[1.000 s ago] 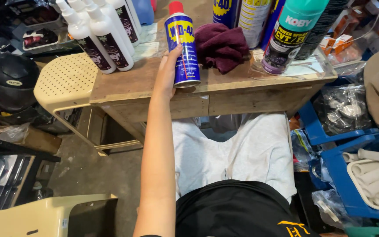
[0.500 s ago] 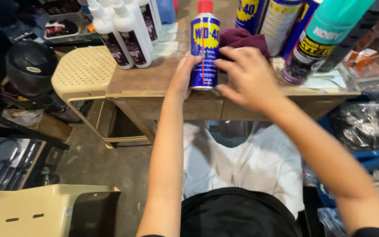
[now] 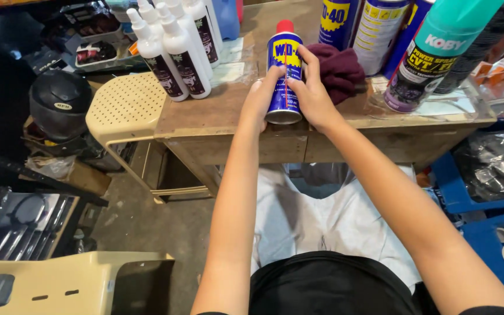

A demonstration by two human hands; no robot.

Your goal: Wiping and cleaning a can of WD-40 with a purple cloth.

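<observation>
Blue spray can [image 3: 284, 76], red cap, upright near the wooden table's [image 3: 217, 125] front edge, apparently capped.

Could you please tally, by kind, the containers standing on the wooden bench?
Aerosol cans: 6, counting the blue can held between left hand and right hand
White spray bottles: 4
Blue jug: 1
Total: 11

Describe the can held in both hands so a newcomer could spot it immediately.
On the wooden bench, near its front edge, stands a blue and yellow spray can, the left hand and right hand clasping it. Unlike the taller cans behind, it has a red cap.
</observation>
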